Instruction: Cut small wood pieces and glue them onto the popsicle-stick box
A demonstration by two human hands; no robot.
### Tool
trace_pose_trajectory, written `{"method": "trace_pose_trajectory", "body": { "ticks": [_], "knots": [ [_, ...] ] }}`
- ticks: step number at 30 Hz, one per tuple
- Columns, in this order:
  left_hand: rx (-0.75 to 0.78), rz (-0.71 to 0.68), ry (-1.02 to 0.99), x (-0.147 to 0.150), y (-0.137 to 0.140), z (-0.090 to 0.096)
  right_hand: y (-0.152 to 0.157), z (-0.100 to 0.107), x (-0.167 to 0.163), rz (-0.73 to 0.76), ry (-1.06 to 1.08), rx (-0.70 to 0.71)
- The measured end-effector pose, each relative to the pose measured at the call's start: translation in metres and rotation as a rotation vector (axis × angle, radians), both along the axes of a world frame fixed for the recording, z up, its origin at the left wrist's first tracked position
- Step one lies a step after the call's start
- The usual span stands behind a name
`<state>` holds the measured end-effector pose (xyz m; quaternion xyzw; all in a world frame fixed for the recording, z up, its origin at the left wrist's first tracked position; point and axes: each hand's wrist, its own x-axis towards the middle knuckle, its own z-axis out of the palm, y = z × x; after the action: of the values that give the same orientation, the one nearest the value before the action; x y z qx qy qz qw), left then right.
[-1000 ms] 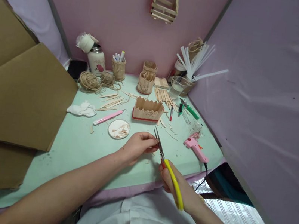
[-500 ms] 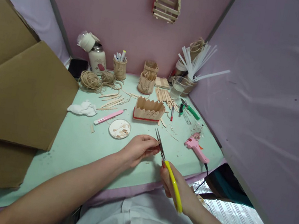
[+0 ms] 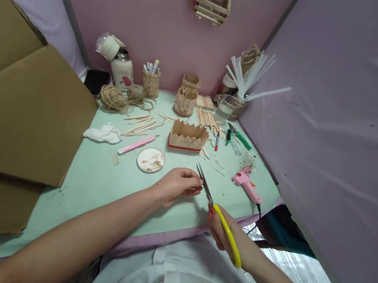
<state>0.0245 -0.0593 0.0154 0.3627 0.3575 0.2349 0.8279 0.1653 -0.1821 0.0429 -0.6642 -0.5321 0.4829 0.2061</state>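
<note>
Yellow-handled scissors are gripped in my right hand, their blades pointing up and to the left. The blades lie right by the fingertips of my left hand, which are pinched together. Whatever small piece those fingers hold is too small to make out. Beyond my hands stands a wooden box with a zigzag top edge and a red band at its base. A round white dish with small wood bits lies to the left of it.
A pink glue gun with a cord lies at the right, near green-handled pliers. Pink craft knife, white cloth, wooden sticks, twine and a cup of water are farther back. A large cardboard box fills the left.
My right hand and the scissors have shifted slightly right, the handles moving away from my left hand. My left hand stays nearly in place, still pinched. The view has tilted a little.
</note>
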Motion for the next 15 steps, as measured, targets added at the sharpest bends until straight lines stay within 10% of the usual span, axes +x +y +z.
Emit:
{"method": "trace_pose_trajectory", "body": {
  "ticks": [15],
  "knots": [
    [0.064, -0.063, 0.058, 0.0, -0.001, 0.0, -0.002, 0.001, 0.013, 0.098, -0.033, -0.076]
  ]
}}
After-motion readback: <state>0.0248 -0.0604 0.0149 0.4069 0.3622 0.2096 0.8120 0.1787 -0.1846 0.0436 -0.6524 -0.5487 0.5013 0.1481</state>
